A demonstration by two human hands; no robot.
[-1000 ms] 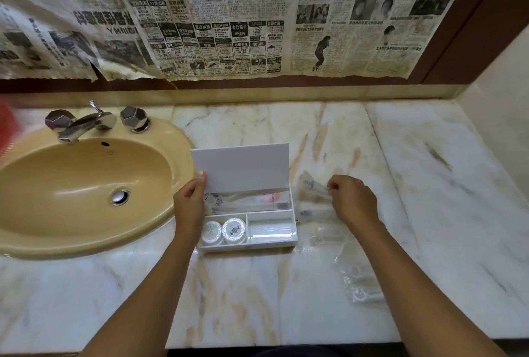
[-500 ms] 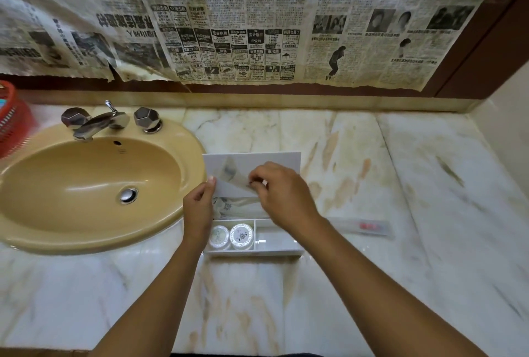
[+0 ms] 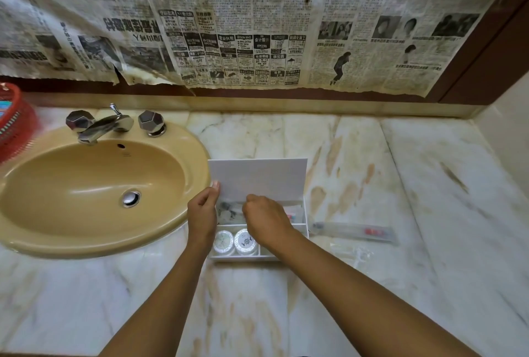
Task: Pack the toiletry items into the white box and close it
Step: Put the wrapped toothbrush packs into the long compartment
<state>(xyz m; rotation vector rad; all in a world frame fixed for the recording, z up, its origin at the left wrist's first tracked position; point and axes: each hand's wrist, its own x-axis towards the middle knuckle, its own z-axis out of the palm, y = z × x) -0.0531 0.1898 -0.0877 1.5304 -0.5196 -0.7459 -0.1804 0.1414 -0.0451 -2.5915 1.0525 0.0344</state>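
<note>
On the marble surface (image 3: 372, 173), just right of the yellow sink (image 3: 94, 193), the white box (image 3: 305, 220) is standing open with its lid (image 3: 257, 177) raised upright at the rear. The box is divided into compartments. The long rear compartment is holding clear-wrapped toiletry packets (image 3: 229, 210), with a red-marked item showing at its right end. The front-left compartment is holding two round white tins (image 3: 234, 241) lying side by side and touching. The front-right compartment is largely hidden by the right forearm, so its contents cannot be determined.

The left hand (image 3: 201, 212) is gripping the left edge of the lid, thumb lying against the lid's front face and fingers curled behind the box wall. The right hand (image 3: 264, 220) is positioned over the rear compartment, knuckles up and fingers curled downward into it; whether it is grasping a packet cannot be told, since the fingertips are hidden. Both forearms are extending in from the lower edge of the view and converging on the box.

A wrapped toothbrush (image 3: 353, 231) is lying on the surface just right of the box, apart from it, and a crumpled clear wrapper (image 3: 356, 253) is lying near it toward the front. Bare marble is extending right of these items and in front of the box. A red basket (image 3: 14, 124) is sitting at the far left edge, behind the sink. Newspaper (image 3: 257, 21) is covering the wall above the surface.
</note>
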